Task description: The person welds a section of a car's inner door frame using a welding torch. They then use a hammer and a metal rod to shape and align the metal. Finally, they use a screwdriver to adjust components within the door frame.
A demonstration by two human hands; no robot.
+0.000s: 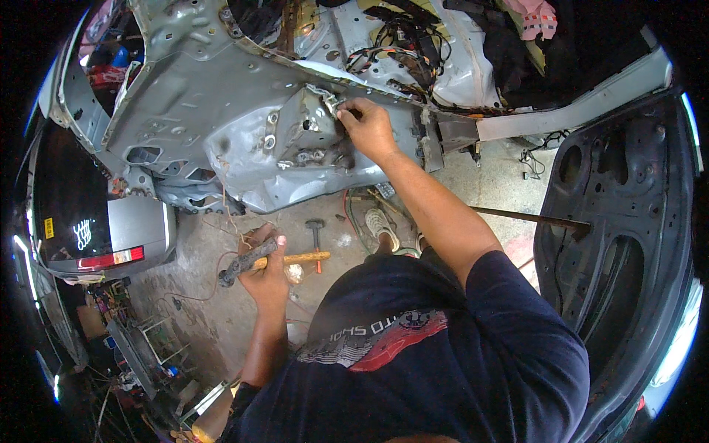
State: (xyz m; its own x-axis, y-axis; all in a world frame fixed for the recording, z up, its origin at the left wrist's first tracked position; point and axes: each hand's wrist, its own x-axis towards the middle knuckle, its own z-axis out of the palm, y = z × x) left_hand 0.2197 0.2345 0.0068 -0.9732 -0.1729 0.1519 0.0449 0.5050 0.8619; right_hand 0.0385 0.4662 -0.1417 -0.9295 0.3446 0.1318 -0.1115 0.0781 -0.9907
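Observation:
My left hand (270, 269) is closed around a hammer with a dark, worn metal head (249, 261) and a yellowish wooden handle (304, 258). It holds the hammer low, in front of the car body. My right hand (369, 131) reaches up to a raised box-shaped part (304, 122) of the grey car body panel (185, 96). Its thumb and fingers are pinched together at the box's torn, jagged upper right edge (325, 102). What lies between those fingertips, if anything, is too small to make out.
A second hammer (316, 240) lies on the concrete floor. A dark door shell (628, 221) stands at right, with a rod (532, 217) reaching toward it. Wiring (413, 55) fills the car's interior. A silver vehicle (140, 229) and piled parts (140, 354) are at left.

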